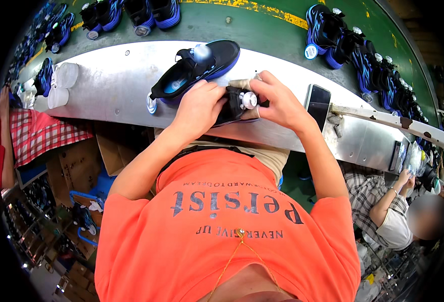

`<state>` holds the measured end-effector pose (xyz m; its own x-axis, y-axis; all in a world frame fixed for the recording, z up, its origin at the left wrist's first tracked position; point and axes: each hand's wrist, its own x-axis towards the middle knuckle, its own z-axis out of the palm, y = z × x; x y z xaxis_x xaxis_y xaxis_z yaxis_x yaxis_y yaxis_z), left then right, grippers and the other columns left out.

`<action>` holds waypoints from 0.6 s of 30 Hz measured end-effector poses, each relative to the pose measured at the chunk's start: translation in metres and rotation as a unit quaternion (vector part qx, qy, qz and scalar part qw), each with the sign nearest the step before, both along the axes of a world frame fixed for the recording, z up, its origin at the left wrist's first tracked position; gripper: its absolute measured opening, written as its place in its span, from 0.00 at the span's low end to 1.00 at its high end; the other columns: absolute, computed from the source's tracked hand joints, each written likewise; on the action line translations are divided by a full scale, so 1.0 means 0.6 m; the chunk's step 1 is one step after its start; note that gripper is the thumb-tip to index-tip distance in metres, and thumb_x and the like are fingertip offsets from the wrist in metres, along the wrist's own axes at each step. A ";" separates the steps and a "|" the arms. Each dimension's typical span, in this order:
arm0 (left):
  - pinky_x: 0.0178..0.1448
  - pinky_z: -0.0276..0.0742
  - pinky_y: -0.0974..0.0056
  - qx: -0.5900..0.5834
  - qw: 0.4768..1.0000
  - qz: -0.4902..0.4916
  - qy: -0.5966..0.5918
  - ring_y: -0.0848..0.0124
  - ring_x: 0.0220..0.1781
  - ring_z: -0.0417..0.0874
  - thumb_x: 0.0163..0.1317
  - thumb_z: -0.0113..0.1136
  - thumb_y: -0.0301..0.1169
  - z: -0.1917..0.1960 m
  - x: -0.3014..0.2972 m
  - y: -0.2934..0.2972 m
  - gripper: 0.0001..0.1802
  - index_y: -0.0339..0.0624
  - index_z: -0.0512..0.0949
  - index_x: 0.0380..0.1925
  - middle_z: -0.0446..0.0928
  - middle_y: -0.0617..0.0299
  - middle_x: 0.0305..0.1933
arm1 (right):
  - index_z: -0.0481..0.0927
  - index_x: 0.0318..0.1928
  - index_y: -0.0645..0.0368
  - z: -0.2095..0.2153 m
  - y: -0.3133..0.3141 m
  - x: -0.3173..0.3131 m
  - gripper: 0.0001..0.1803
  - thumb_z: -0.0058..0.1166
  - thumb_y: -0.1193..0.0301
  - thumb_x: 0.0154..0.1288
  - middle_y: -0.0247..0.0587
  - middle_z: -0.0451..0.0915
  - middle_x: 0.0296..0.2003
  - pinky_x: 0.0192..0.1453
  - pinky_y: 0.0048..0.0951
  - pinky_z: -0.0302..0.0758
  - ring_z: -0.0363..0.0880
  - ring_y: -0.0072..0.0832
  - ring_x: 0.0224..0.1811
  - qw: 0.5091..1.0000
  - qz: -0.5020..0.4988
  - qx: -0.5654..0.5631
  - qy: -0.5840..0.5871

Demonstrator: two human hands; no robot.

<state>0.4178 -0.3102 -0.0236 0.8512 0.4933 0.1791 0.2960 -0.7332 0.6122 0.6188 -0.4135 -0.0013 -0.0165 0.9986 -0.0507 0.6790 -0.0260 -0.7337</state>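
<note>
A black sneaker (232,103) with a blue-purple sole edge is at the near edge of the metal bench (96,85), partly hidden by my hands. My left hand (199,108) is closed on its left end. My right hand (280,100) grips its other side, fingers curled around the part with a shiny silver round knob (248,100). Tan coverings wrap some of the right fingertips. Just beyond stands a second black and blue sneaker (202,70), its opening toward me. A blurred round whitish-blue piece (202,53) sits on its upper, and a round tag (151,104) hangs at its heel.
A phone (318,103) lies right of my right hand, beside a chipped white rail (383,118). White shoe-shaped pieces (61,83) lie at the bench's left. Rows of sneakers (164,12) stand on the green surface (262,30) beyond. People sit at both sides.
</note>
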 end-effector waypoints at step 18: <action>0.30 0.68 0.71 -0.438 0.889 0.128 0.045 0.79 0.23 0.70 0.60 0.63 0.39 0.044 -0.026 -0.048 0.16 0.35 0.79 0.25 0.73 0.66 0.20 | 0.73 0.47 0.55 0.000 -0.046 -0.038 0.19 0.58 0.76 0.52 0.44 0.76 0.35 0.37 0.39 0.77 0.79 0.42 0.35 0.995 0.057 0.035 -0.078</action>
